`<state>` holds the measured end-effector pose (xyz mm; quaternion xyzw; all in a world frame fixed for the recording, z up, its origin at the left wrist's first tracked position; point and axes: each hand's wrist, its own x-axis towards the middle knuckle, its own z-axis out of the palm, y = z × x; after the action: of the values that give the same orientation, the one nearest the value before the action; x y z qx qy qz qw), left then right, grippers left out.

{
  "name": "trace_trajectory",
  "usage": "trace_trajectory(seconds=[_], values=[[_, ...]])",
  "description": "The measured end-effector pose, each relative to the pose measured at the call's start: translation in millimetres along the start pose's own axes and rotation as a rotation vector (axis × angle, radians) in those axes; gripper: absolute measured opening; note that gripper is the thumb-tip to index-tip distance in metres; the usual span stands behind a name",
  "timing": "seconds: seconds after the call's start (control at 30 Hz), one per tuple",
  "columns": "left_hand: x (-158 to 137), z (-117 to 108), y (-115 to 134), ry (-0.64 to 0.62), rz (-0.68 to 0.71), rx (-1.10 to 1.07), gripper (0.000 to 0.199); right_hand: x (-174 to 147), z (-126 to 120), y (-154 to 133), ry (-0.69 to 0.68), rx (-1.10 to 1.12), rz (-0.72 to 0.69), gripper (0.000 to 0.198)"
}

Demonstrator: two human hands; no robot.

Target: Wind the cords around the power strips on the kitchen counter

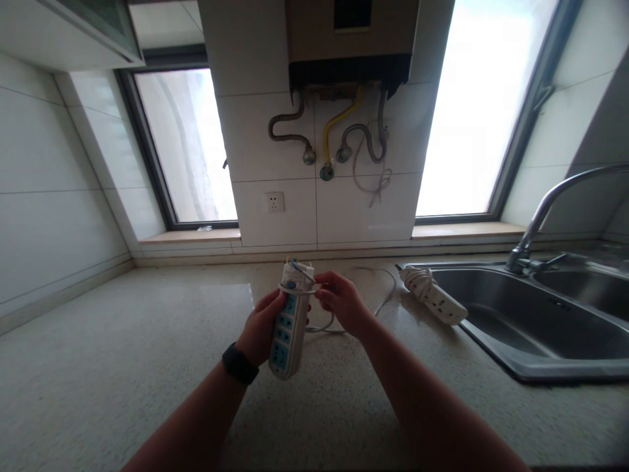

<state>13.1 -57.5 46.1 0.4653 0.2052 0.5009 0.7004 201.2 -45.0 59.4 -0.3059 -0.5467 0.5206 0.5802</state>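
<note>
A white power strip [294, 334] with blue sockets is held upright and slightly tilted above the counter. My left hand [264, 324] is closed around its left side, the thumb near the switch. Pinched in the fingers of my right hand [341, 300] is the strip's pale power cord [299, 290], which loops across the strip's upper end. The rest of the cord trails behind my right hand over the counter, curving to the right. Part of the strip's right side and the fingers behind it are hidden.
A second white power strip [439, 303], its cord wound round one end, rests against the rim of the steel sink [521, 375]. A faucet [535, 226] rises behind the sink. On the tiled wall are a socket [274, 202] and a water heater [350, 42] with hoses.
</note>
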Motion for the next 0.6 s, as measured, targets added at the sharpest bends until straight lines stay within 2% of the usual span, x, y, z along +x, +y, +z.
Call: trace_trajectory(seconds=[0.2, 0.37, 0.5, 0.6], values=[[-3, 5, 1, 0.041, -0.096, 0.029, 0.056, 0, -2, 1, 0.036, -0.091, -0.076, 0.041], [-3, 1, -3, 0.069, -0.119, 0.077, 0.078, -3, 1, -3, 0.012, -0.126, -0.073, 0.039], [-2, 1, -9, 0.134, -0.105, 0.141, 0.073, -5, 8, -4, -0.039, -0.042, -0.012, 0.044], [0, 1, -11, 0.083, -0.088, 0.001, 0.070, -6, 10, 1, -0.089, 0.028, 0.039, 0.047]])
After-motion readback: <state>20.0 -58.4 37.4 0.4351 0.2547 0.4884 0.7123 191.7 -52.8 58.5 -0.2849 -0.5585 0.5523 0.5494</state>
